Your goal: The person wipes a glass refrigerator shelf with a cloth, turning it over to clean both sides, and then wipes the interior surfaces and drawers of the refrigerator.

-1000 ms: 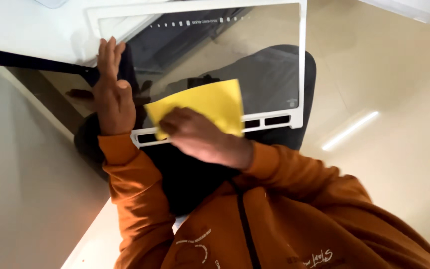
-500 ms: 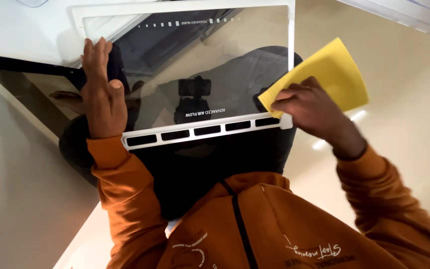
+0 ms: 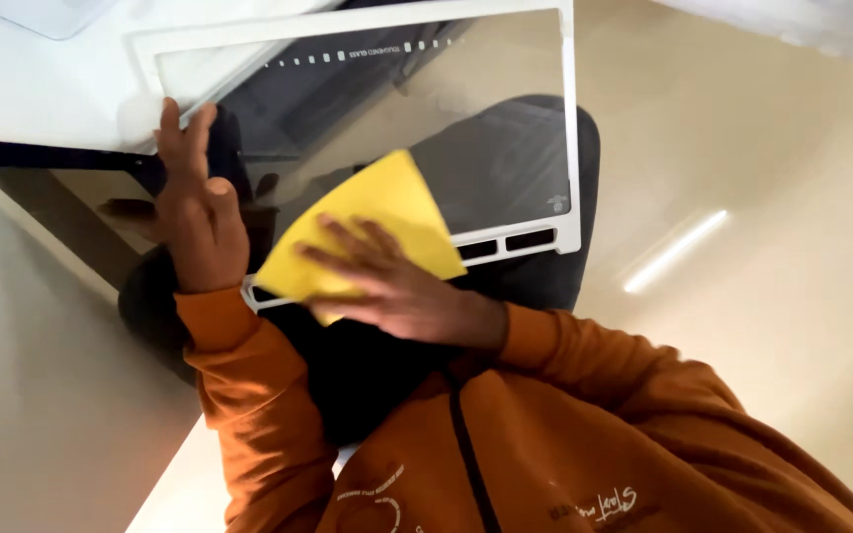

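Note:
I hold a glass shelf with a white plastic frame (image 3: 567, 128) flat in front of me. My left hand (image 3: 199, 212) grips its left edge, fingers spread up over the glass. My right hand (image 3: 397, 286) presses a yellow cloth (image 3: 387, 212) flat onto the glass near the shelf's front left part, fingers spread over the cloth. Both arms wear orange sleeves. My dark trousers show through the glass.
A white surface (image 3: 22, 89) lies under the shelf's far left corner. The glossy beige floor (image 3: 772, 296) spreads to the right, with a bright streak of reflected light (image 3: 673, 252). A dark gap (image 3: 32, 158) runs below the white surface at left.
My right hand swept the yellow cloth from the shelf's middle out to its right front corner, then back to the front left part. The left hand kept its hold.

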